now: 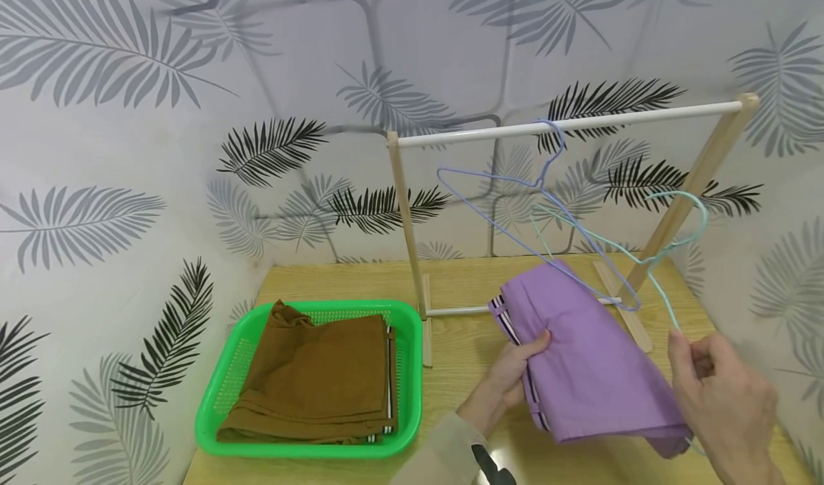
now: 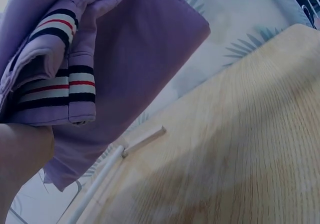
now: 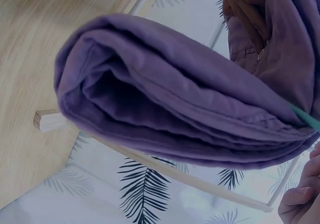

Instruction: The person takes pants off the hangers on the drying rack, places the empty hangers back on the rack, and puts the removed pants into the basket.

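Note:
Folded purple trousers [image 1: 592, 356] with a striped waistband are held up over the table. My left hand [image 1: 505, 381] grips them at the waistband side, thumb on top and the other fingers hidden beneath. On the right, my right hand [image 1: 730, 392] pinches the side of a mint-green hanger [image 1: 651, 262], whose hook points up. Part of that hanger runs behind the trousers, and its lower end shows by their bottom corner. In the right wrist view, a green strip of the hanger [image 3: 302, 115] meets the fold of the cloth; how far it passes through is hidden.
A wooden rack with a white top bar [image 1: 489, 134] stands at the back. From it hangs a blue-purple hanger [image 1: 489, 220], overlapping the trousers in view. To the left, a green basket [image 1: 412, 399] holds folded brown trousers [image 1: 315, 370]. Leaf-patterned wall covering surrounds the wooden table [image 1: 335, 281].

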